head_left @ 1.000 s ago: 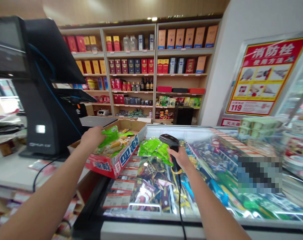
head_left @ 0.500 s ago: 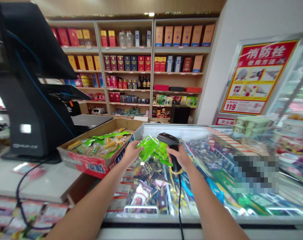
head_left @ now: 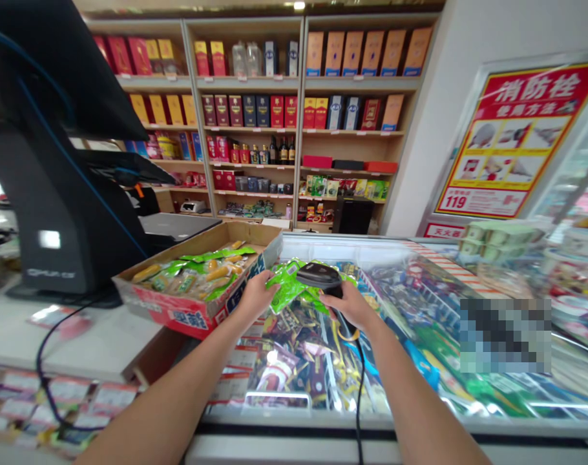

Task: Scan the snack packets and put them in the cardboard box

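Observation:
My left hand (head_left: 256, 294) is closed on a green snack packet (head_left: 287, 287), held above the glass lid of a chest freezer (head_left: 420, 284). My right hand (head_left: 352, 305) grips a black barcode scanner (head_left: 319, 276), whose head sits right over the packet. The scanner's cable (head_left: 358, 394) hangs down toward me. More green packets lie on the glass just behind the held one. To the left stands an open cardboard box (head_left: 197, 313) filled with several green and yellow packets.
A black checkout terminal (head_left: 56, 194) stands on the white counter (head_left: 95, 342) at left, with a cable trailing off it. Wooden shelves of boxes and bottles (head_left: 274, 123) fill the back wall. A red fire-hydrant poster (head_left: 512, 142) hangs at right, stacked goods beneath it.
My left hand carried a green packet from the cardboard box over to the freezer lid. The scanner in my right hand has tipped down over that packet.

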